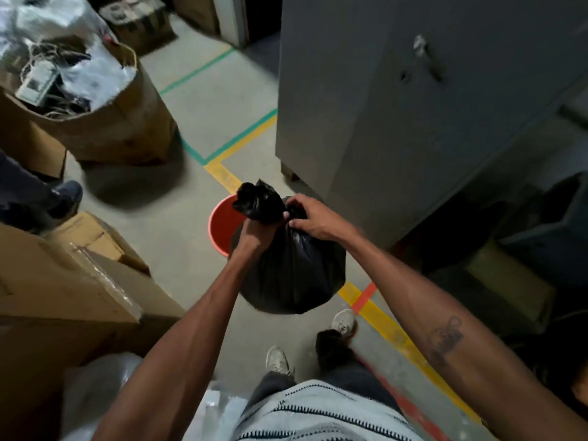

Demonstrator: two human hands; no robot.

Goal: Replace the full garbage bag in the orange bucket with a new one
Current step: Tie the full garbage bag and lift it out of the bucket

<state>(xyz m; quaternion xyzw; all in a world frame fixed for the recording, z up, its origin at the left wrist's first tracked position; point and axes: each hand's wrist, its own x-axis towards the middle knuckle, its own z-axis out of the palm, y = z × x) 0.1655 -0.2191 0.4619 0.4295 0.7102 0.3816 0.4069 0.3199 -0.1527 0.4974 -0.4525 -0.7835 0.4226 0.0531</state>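
- Left hand (pixel 254 233) gripped the garbage bag (pixel 292 275) by its neck; right hand (pixel 310 219) pinched it from 3 o'clock.
- The neck probably needed tying tight, clear of the orange bucket (pixel 222 224) at 10 o'clock.

Both bare forearms reach forward and down, converging until the hands touch. The left hand (pixel 256 233) is closed in a fist around the gathered neck of the black bag (pixel 292 275), knuckles upward, with the bag's weight hanging below it. Just to its right, the right hand (pixel 313 221) bends at the wrist, and its thumb and fingertips seem to pinch the same neck, though blur hides the exact grip. A dark tattoo marks the right forearm.
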